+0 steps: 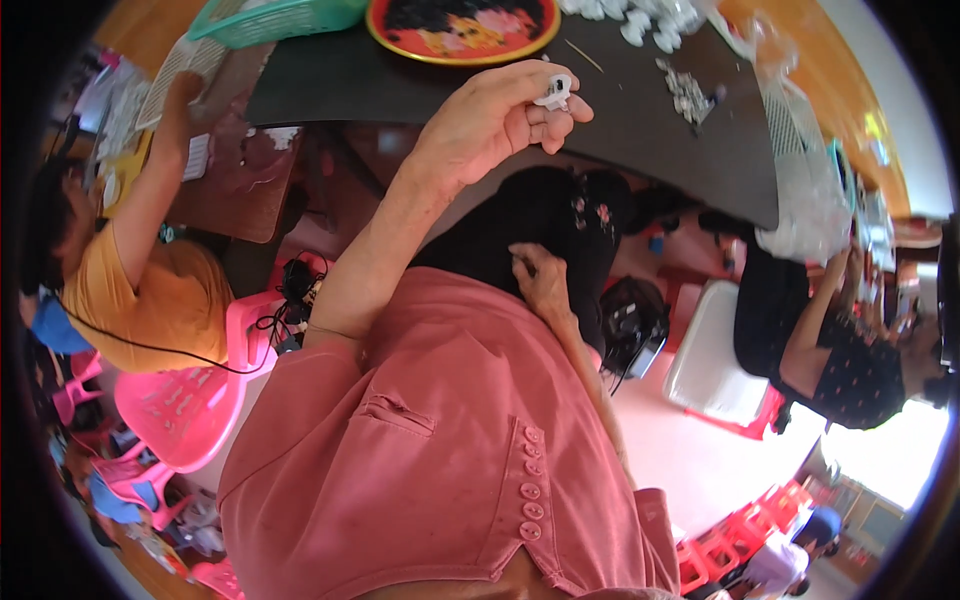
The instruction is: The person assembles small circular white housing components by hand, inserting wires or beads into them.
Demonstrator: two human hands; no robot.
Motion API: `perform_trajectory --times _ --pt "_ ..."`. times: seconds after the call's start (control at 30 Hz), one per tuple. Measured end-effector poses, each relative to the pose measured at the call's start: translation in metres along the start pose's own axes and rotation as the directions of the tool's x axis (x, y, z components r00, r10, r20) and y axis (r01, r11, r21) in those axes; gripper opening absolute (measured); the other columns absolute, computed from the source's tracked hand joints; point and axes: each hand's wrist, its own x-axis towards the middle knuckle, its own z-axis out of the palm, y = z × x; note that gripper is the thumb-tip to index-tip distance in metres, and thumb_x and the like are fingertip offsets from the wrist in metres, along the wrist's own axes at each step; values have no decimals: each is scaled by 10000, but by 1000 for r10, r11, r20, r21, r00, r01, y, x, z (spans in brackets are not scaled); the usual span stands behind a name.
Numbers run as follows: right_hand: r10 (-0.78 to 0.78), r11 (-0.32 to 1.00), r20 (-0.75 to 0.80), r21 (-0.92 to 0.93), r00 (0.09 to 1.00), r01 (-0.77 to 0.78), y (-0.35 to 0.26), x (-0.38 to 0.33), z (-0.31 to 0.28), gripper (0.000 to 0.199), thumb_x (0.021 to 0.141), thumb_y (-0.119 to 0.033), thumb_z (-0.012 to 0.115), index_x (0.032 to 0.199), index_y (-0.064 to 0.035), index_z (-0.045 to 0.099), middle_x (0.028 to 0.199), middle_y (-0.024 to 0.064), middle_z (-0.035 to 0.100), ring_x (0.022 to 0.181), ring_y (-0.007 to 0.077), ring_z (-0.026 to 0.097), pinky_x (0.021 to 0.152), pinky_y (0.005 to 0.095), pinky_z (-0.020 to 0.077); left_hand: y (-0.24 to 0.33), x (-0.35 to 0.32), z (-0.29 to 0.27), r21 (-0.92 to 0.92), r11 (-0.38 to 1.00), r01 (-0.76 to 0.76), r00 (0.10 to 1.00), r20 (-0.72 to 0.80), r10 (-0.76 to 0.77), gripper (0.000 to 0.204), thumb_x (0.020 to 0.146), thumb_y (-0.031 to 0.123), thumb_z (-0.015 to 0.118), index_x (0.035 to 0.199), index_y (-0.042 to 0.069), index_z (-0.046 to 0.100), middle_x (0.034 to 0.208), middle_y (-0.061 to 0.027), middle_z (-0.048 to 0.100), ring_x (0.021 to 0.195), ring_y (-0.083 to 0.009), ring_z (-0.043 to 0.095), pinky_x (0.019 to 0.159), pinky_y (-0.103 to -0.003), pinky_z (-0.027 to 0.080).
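Observation:
My left hand (505, 118) is raised at the near edge of the dark table. Between its thumb and fingers it pinches a small white plastic piece (556, 92) with a dark spot in the middle. My right hand (543, 280) rests low on my black trousers (480, 230), its fingers curled. Whether anything is inside those fingers cannot be made out. Beyond the left hand, a red round tray (378, 40) with a yellow rim stands on the tabletop (640, 130).
A green basket (290, 25) stands at the far left. White plastic pieces (640, 25) lie at the back, a pile of small parts (688, 95) at the right, a thin stick (584, 55) between. People sit left (150, 290) and right (850, 370), beside a pink chair (190, 410) and white-seated stool (712, 350).

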Motion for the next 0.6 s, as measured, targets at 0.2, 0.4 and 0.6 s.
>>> perform_trajectory --times 0.2,0.4,0.6 --pt "18 998 59 -66 998 -14 -9 -2 3 190 788 -1 599 971 15 647 884 193 651 769 321 660 678 362 528 65 7 -35 589 775 -230 901 -172 398 281 944 195 505 1085 -33 591 936 -107 641 764 -120 588 673 -265 495" --pt "33 992 85 -127 996 -22 -22 -2 3 197 801 -52 585 981 7 636 910 201 631 783 373 630 717 411 523 140 49 -121 853 520 37 768 -357 532 173 846 139 552 856 -33 563 874 -217 577 847 -341 563 744 -375 457" --pt "-66 995 168 -62 984 77 -33 5 6 189 788 -44 598 963 22 627 891 200 617 782 387 619 720 428 524 213 58 -260 825 -543 159 665 317 676 351 896 249 545 1162 27 605 1051 -212 635 1004 -375 600 872 -423 470"
